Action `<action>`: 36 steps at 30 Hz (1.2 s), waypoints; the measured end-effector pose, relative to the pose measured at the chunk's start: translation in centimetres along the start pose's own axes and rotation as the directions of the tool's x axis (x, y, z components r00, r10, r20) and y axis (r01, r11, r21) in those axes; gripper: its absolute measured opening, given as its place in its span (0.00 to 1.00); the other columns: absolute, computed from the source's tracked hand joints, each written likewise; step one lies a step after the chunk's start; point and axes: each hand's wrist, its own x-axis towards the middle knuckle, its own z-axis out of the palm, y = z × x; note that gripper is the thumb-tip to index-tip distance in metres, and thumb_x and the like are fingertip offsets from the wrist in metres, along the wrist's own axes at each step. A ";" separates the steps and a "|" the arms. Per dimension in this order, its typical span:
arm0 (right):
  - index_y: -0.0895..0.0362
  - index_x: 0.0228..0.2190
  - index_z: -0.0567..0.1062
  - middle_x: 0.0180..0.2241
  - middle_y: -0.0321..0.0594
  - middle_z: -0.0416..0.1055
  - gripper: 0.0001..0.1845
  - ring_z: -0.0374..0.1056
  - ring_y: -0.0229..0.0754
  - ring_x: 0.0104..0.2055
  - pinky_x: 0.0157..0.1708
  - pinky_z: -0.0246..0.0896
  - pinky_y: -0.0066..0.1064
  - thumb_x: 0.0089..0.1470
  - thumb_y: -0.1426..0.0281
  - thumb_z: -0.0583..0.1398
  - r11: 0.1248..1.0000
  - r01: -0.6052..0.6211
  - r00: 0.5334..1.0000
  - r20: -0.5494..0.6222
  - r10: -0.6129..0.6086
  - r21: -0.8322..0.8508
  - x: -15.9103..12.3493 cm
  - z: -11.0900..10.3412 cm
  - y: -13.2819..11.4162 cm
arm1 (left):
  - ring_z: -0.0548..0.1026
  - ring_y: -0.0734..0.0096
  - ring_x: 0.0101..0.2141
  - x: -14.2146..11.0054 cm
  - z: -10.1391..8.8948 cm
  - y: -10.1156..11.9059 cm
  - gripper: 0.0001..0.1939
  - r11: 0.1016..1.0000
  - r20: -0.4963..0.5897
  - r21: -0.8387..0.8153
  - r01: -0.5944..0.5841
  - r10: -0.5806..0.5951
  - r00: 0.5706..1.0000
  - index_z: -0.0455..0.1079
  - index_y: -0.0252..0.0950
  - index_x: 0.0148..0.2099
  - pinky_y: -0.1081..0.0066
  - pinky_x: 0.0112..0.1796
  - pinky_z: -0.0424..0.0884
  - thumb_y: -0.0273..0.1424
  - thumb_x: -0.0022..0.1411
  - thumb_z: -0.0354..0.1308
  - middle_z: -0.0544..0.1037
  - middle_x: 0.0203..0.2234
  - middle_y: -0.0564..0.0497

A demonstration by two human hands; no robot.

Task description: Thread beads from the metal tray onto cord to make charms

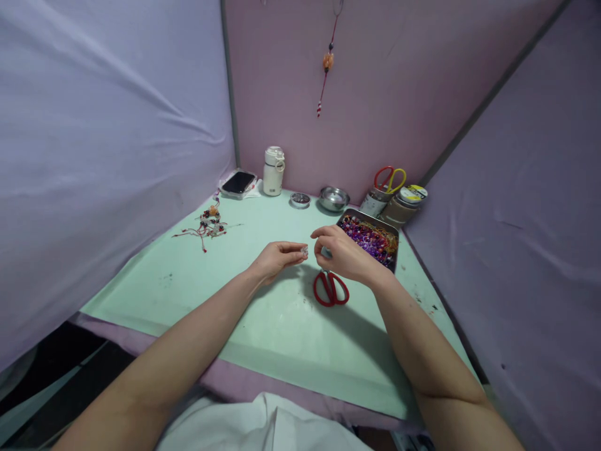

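Observation:
My left hand (275, 262) pinches a small clear bead-like piece (304, 252) between thumb and fingertips, a little above the mat. Just to its right is my right hand (340, 252), its fingers bent in a loose pinch and one finger reaching out to the left. What the right fingers hold, if anything, is too small to make out. Below the right hand lie red-handled scissors (331, 289), their blades mostly hidden under it. A metal tray (397, 250) filled with purple, red and gold strung beads sits behind the right wrist.
Finished-looking beaded cords (212, 224) lie at the left. Along the back stand a phone (238, 183), a white bottle (273, 171), a small round container (300, 200), a metal bowl (334, 198) and jars (401, 208), one with scissors (389, 180). A beaded string (327, 61) hangs above.

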 end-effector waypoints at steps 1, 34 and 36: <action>0.55 0.25 0.73 0.44 0.46 0.69 0.07 0.61 0.49 0.50 0.50 0.59 0.46 0.48 0.77 0.57 1.000 -0.001 1.000 0.000 0.001 0.000 0.0 0.0 0.0 | 0.77 0.69 0.39 0.0 0.0 0.0 0.17 1.000 -0.003 0.001 0.000 0.000 1.000 0.76 0.32 0.41 0.64 0.51 0.67 0.27 0.46 0.68 0.81 0.34 0.46; 0.57 0.25 0.73 0.43 0.46 0.70 0.07 0.62 0.48 0.48 0.48 0.59 0.41 0.49 0.78 0.57 0.997 -0.057 0.998 -0.006 0.057 -0.058 0.4 0.5 -0.4 | 0.76 0.66 0.38 0.1 0.3 -0.1 0.19 1.000 -0.033 0.007 -0.014 0.015 0.999 0.77 0.32 0.40 0.61 0.50 0.68 0.29 0.42 0.70 0.80 0.33 0.45; 0.57 0.25 0.73 0.42 0.45 0.70 0.07 0.62 0.47 0.46 0.47 0.59 0.40 0.49 0.78 0.57 0.996 -0.063 0.998 -0.012 0.062 -0.062 0.5 0.7 -0.5 | 0.76 0.67 0.38 0.1 0.3 -0.2 0.18 1.000 -0.032 0.011 -0.023 0.023 0.999 0.77 0.32 0.39 0.61 0.50 0.68 0.30 0.42 0.70 0.80 0.34 0.45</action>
